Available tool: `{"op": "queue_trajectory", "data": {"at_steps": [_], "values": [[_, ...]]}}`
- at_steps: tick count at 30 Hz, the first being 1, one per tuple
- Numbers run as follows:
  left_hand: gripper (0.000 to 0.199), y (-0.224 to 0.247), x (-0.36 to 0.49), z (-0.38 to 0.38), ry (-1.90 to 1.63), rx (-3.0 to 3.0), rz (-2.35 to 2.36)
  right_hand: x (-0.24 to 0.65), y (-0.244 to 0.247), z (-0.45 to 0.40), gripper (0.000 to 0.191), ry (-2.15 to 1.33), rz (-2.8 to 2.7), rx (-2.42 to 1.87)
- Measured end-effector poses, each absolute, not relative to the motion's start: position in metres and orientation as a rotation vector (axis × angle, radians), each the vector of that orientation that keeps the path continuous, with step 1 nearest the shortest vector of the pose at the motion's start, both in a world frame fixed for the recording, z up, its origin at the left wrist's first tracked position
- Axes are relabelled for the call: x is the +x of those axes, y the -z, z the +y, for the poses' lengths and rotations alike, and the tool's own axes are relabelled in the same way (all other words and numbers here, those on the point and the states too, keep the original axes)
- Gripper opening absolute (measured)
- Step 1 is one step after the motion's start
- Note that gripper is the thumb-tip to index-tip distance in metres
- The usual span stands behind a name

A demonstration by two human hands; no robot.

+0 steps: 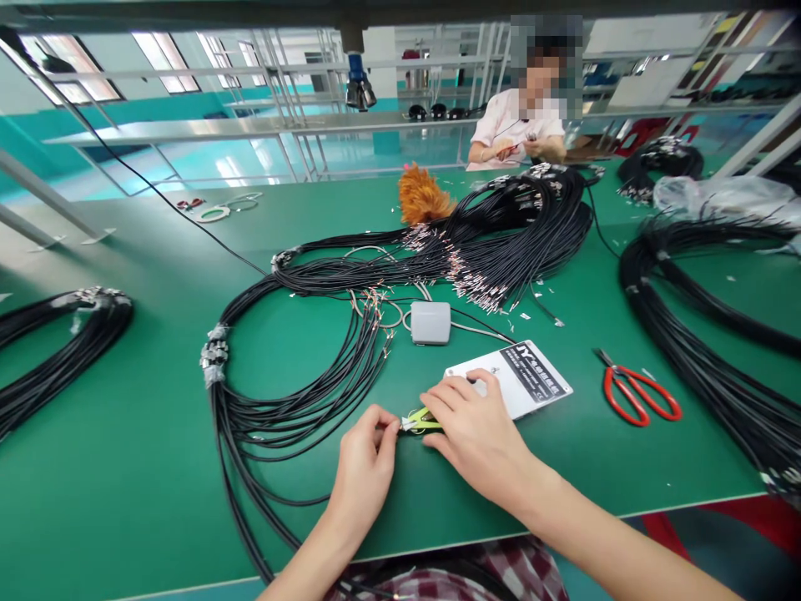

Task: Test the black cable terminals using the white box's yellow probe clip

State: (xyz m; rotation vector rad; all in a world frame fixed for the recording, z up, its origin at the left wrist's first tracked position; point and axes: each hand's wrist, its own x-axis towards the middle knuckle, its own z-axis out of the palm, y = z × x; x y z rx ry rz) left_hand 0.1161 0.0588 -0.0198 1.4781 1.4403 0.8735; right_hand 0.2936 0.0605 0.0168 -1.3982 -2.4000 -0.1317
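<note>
My left hand (368,455) is closed in a pinch near the table's front edge, on what looks like the end of a black cable; its fingers hide most of it. Small bare wire ends show at the fingertips. Just to the right, my right hand (469,426) curls over a yellow-green clip-like tool (422,420) with two slim arms, whose rear part the palm covers. The tool's tip meets the cable end by my left fingertips. Under and behind the right hand lies a white device with a black printed label (538,373).
Bundled black cables (281,392) loop at left, and a large heap (526,225) lies behind. A grey box (430,323) sits mid-table. Red-handled cutters (638,392) lie right, beside another cable coil (682,317). An orange duster (422,196) and a seated person (519,125) are beyond.
</note>
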Motion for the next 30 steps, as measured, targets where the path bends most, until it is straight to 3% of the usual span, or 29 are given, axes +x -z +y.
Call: {"op": "queue_trajectory", "data": {"at_steps": [7,18,28,30], "values": [[0.019,0.019,0.115,0.060,-0.864,1.453,1.442,0.345,-0.009,0.017,0.012,0.154,-1.890,-1.399],[0.021,0.018,0.105,0.056,-0.852,1.428,1.465,0.343,0.019,0.008,0.017,0.342,-1.829,-1.392],[0.030,0.018,0.085,0.050,-0.898,1.244,1.318,0.337,0.027,-0.008,0.022,0.226,-1.899,-1.203],[0.023,0.019,0.082,0.047,-0.834,1.280,1.338,0.332,0.029,-0.012,0.024,0.171,-1.940,-1.154]]}}
